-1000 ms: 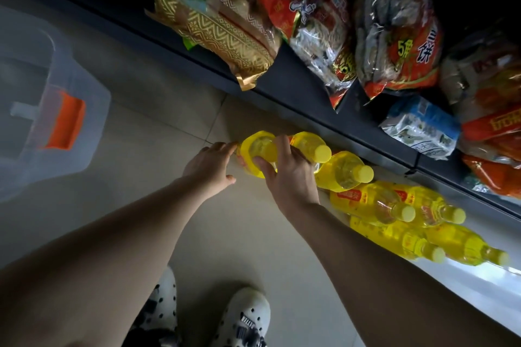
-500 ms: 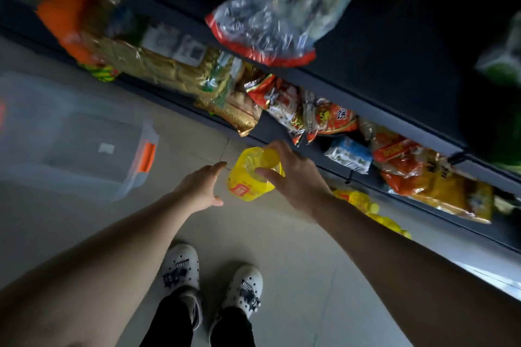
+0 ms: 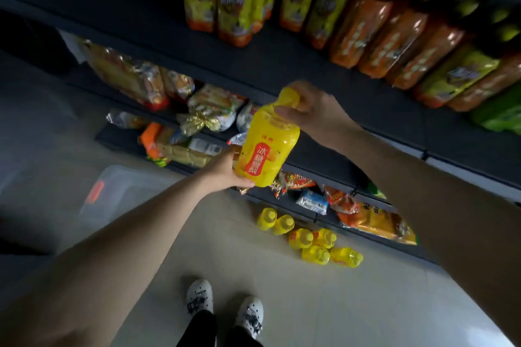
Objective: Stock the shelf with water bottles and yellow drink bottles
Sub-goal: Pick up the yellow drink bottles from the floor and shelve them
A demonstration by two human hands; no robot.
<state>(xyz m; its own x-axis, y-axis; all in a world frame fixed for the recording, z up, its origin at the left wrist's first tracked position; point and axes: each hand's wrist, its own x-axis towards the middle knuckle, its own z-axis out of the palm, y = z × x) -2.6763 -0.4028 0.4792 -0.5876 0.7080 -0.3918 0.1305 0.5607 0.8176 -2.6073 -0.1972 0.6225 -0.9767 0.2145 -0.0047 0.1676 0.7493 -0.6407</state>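
A yellow drink bottle (image 3: pixel 266 149) with a red label is held upright in front of the dark shelf (image 3: pixel 282 65). My right hand (image 3: pixel 313 110) grips its yellow cap and neck from above. My left hand (image 3: pixel 225 169) cups its lower side and base. Several more yellow drink bottles (image 3: pixel 307 239) lie on the floor by the foot of the shelving. No water bottles show.
Yellow and orange-labelled dark drink bottles (image 3: pixel 352 17) fill the upper shelf, with bare shelf to their left. Snack bags (image 3: pixel 203 110) crowd the lower shelves. A clear plastic bin (image 3: pixel 112 197) with an orange latch sits on the floor at left. My shoes (image 3: pixel 225 307) stand below.
The bottle has risen from floor level to shelf height as the view tilted up. My left hand, free before, now holds its base; my right hand has shifted to the cap.
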